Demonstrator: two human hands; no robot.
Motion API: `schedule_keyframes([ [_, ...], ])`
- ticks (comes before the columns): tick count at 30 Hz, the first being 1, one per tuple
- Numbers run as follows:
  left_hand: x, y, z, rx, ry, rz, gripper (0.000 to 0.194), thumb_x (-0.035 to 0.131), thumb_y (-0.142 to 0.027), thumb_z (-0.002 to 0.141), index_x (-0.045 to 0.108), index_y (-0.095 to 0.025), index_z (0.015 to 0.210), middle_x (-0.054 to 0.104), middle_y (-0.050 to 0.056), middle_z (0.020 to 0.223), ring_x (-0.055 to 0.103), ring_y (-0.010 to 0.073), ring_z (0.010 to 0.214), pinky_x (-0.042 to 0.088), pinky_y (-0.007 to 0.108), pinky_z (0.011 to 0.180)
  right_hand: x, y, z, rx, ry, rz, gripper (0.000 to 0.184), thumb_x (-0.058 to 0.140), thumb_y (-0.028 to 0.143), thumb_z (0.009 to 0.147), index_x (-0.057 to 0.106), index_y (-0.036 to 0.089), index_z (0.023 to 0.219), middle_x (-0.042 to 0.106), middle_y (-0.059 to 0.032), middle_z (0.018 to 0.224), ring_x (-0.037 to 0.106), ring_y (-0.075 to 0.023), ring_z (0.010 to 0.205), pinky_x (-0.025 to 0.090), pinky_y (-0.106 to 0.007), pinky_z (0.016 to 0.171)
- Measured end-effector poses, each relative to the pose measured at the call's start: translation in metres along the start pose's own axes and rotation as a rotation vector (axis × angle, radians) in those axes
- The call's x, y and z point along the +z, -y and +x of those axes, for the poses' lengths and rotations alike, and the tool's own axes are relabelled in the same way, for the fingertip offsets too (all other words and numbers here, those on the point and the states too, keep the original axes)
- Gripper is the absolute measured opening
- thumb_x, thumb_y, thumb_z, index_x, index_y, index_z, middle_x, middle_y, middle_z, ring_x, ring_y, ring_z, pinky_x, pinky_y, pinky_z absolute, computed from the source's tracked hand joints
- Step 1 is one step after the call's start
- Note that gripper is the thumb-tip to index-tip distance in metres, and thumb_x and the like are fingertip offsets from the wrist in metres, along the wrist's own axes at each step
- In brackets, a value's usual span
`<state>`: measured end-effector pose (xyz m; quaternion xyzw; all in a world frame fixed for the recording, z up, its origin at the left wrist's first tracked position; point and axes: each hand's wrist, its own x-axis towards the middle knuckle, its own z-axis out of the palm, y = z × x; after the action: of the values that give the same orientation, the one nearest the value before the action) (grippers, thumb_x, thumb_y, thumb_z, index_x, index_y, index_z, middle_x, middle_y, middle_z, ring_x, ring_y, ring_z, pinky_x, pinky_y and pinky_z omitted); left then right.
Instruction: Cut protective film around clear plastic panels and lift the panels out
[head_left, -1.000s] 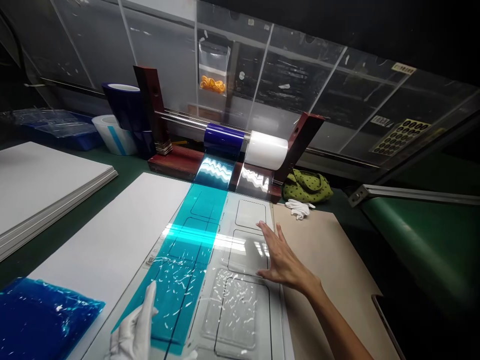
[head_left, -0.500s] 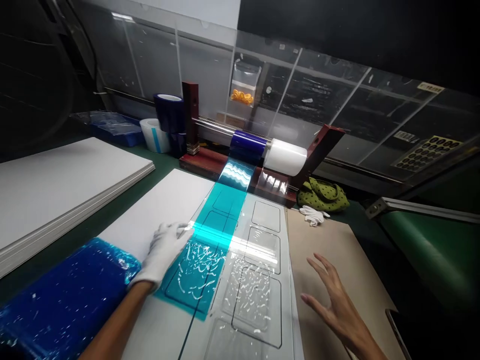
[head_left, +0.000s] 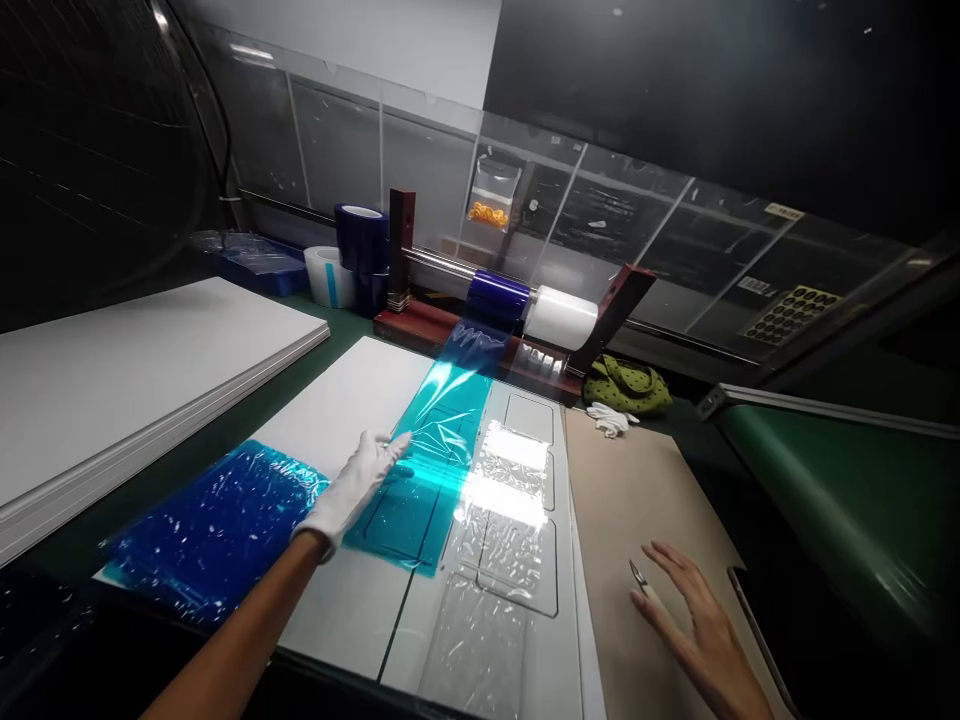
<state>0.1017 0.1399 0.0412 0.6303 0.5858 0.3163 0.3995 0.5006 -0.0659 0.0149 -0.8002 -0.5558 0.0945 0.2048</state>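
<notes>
My left hand [head_left: 352,490], in a white glove, lies flat on a teal film strip [head_left: 442,430] with nothing gripped. The strip runs from a dark blue roll [head_left: 499,297] on a steel rod, across a white board [head_left: 337,400]. A crinkled dark blue film sheet [head_left: 210,530] lies just left of the glove. My bare right hand [head_left: 697,630] rests low on a kraft board [head_left: 645,490], fingers apart. Small snips [head_left: 639,580] lie between its thumb and index finger. A clear moulded sheet [head_left: 510,540] with rounded rectangular outlines lies between my hands.
A white film roll [head_left: 559,318] shares the rod on a red-brown stand [head_left: 412,325]. Blue tape rolls [head_left: 361,240] stand behind. White boards [head_left: 150,380] are stacked at left. A green bag [head_left: 626,385] and white gloves [head_left: 609,420] lie at right, before an acrylic panel [head_left: 615,200].
My gloved left hand has moved up and right onto the film, and the dark blue sheet now lies spread left of it. My right hand has moved off the clear sheet to the kraft board.
</notes>
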Motion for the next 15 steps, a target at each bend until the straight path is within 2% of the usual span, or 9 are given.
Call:
schedule_keyframes([
  [4,-0.003,0.005,-0.029,-0.214,0.140,-0.192,0.068,0.068,-0.049,0.074,0.040,-0.011,0.123,0.062,0.018,0.116,0.065,0.0231,0.097,0.053,0.035,0.082,0.008,-0.045,-0.013,0.155,0.023,-0.031,0.065,0.053,0.062,0.074,0.057,0.017,0.122,0.052,-0.0153,0.130,0.050,-0.0341,0.120,0.048,-0.047,0.094],
  [8,-0.010,0.009,-0.062,-0.315,0.150,-0.256,0.064,0.071,-0.048,0.068,0.046,-0.014,0.116,0.064,0.016,0.114,0.064,0.0264,0.102,0.051,0.037,0.087,0.017,-0.077,-0.030,0.208,0.021,-0.063,0.064,0.055,0.063,0.070,0.061,0.016,0.113,0.058,-0.0148,0.120,0.056,-0.0341,0.113,0.046,-0.048,0.096],
  [12,-0.027,0.023,-0.101,-0.415,0.064,-0.289,0.065,0.072,-0.051,0.063,0.049,-0.017,0.114,0.055,0.017,0.131,0.051,0.0319,0.123,0.049,0.039,0.096,0.017,-0.084,-0.041,0.238,-0.019,-0.099,0.057,0.054,0.061,0.072,0.062,0.019,0.109,0.060,-0.0126,0.115,0.059,-0.0328,0.107,0.048,-0.047,0.092],
  [15,-0.035,0.046,-0.132,-0.492,-0.006,-0.280,0.065,0.073,-0.054,0.059,0.052,-0.018,0.109,0.056,0.016,0.131,0.048,0.0364,0.125,0.050,0.045,0.095,0.015,-0.082,-0.043,0.277,0.002,-0.077,0.053,0.052,0.061,0.072,0.063,0.019,0.102,0.062,-0.0121,0.108,0.061,-0.0310,0.102,0.049,-0.044,0.088],
])
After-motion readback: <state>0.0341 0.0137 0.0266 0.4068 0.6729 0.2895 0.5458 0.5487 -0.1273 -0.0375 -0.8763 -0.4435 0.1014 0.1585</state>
